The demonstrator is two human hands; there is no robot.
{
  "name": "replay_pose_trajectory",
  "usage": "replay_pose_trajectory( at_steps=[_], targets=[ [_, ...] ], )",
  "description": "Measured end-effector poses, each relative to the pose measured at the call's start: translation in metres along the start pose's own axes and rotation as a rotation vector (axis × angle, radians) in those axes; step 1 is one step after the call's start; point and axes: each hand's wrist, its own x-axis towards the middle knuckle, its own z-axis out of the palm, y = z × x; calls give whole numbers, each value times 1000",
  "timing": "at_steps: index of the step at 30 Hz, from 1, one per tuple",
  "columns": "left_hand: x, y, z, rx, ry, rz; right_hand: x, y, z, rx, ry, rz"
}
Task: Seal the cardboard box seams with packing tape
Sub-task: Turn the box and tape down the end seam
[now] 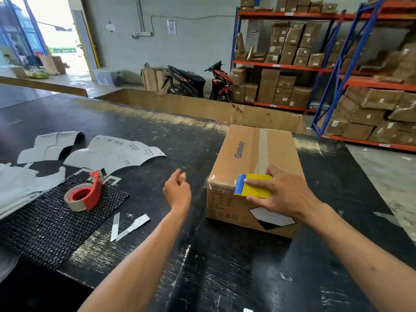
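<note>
Yellow squeegee [254, 186] in right grip [281, 194] presses box [243, 154] edge.

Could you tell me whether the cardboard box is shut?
Shut: the brown cardboard box has its top flaps flat, with tape along the seam.

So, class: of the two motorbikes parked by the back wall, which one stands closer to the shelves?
The red one; the darker bike stands left of it, beside the open cardboard boxes.
</note>
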Motion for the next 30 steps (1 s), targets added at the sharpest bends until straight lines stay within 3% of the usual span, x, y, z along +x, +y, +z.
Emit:
replay_pose_trajectory(
  at_steps=[2, 4, 6, 12, 15, 23, 30],
  targets=[
    [0, -2, -2, 250, 31, 526, 1, 0, 0, 7, 0, 11],
    [0, -3, 7, 411, -188, 1089, 2, 0, 0, 13, -1, 12],
    [2, 0, 19, 584, -386, 1315, 3, 1, -1, 18, -3, 7],
    [16, -12, 34, 780, -723, 1133, 6, 3, 0, 8, -13, -2],
    [17, -12, 35, 797, -741, 1083, 8, 4, -1, -15, -17, -11],
    [21, -13, 35, 798, -670, 1184, 6, 10, -6, -63, 16, -101],
    [18, -7, 33, 815, -660, 1205, -32, 65, -11, -87, -72, -78]
  ],
)
